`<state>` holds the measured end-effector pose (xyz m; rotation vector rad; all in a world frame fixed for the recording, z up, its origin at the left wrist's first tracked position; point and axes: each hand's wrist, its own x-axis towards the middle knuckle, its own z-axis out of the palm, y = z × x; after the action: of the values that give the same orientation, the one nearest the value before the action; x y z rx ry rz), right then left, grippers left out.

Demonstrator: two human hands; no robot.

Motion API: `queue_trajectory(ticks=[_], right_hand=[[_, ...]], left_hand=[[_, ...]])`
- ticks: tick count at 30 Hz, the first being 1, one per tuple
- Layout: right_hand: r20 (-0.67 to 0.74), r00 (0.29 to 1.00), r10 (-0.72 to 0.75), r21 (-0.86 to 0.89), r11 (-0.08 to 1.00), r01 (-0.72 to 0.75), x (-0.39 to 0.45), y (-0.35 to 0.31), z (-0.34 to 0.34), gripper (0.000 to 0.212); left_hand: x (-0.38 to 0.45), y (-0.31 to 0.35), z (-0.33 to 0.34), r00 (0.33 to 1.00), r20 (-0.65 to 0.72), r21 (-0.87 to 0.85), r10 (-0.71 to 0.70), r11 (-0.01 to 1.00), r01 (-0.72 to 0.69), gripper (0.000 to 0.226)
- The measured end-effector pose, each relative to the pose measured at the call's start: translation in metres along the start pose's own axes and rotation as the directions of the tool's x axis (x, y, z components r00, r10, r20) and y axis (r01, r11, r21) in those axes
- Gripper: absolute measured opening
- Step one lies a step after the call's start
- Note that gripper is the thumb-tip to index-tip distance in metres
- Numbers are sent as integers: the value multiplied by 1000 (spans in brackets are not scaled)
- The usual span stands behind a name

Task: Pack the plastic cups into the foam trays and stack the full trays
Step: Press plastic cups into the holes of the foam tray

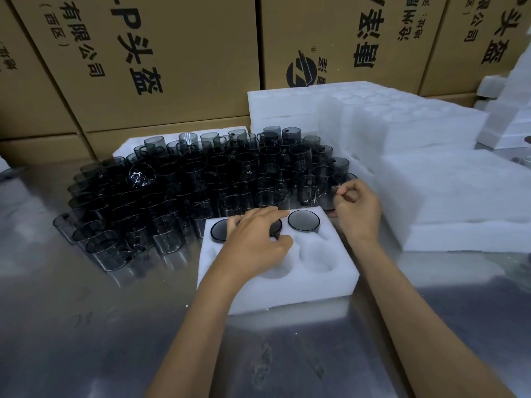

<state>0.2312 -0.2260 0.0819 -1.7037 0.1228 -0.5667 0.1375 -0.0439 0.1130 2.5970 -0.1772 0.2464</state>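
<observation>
Reaching forward over the foam tray (pixel 275 294), our left hand (pixel 255 242) lies palm down on its far row, the fingers spread and nearly straight across a dark cup (pixel 219 231) seated in the far left pocket, with the thumb tucked toward the middle of the tray. Our right hand (pixel 357 209) is raised just past the tray's far right corner, fingers curled, pinching the handle of a smoky cup (pixel 324 196) at the edge of the crowd. Both forearms come in bare from the bottom of the view.

We work at a shiny metal desk (pixel 86 326) that mirrors the things on it. Behind it stands a wall of brown cartons (pixel 178 53) printed with large black characters. To the right sit piles of white foam trays (pixel 402 133), some stacked high, one low slab near our right wrist.

The tray under our hands is white, with round pockets in two rows. Another cup (pixel 303 221) sits in the far right pocket, its dark rim level with the foam; the near pockets that we can see hold nothing. The loose cups (pixel 184 191), dozens of them, stand upright and packed close on the desk just beyond and left of the tray, clear grey with small handles.
</observation>
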Motion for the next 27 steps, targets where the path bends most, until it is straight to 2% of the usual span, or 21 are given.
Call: queue_trajectory(ticks=[5, 10, 14, 17, 21, 24, 27], right_hand=[[-58, 998, -8, 218, 976, 20, -6, -26, -20, 32], [18, 999, -47, 320, 947, 39, -31, -47, -33, 28], [102, 989, -110, 332, 941, 70, -57, -49, -29, 38], [150, 980, -130, 331, 941, 74, -64, -48, -28, 33], [200, 977, -70, 363, 932, -8, -64, -46, -31, 24], [237, 970, -50, 382, 923, -46, -63, -47, -38, 17], [268, 960, -78, 344, 939, -20, -67, -49, -45, 20]], left_hand=[[2, -1, 0, 1000, -5, -10, -18, 1000, 18, 46], [3, 2, 0, 999, -34, -25, -12, 1000, 11, 45], [-1, 5, -4, 980, -175, -150, 97, 981, -124, 47], [-5, 16, -8, 944, -282, -252, 171, 936, -245, 53], [-8, 30, -7, 912, -349, -321, 217, 886, -334, 38], [-9, 30, -12, 954, -283, -541, 102, 804, -247, 34], [-7, 26, -15, 985, -151, -706, 80, 689, -164, 38]])
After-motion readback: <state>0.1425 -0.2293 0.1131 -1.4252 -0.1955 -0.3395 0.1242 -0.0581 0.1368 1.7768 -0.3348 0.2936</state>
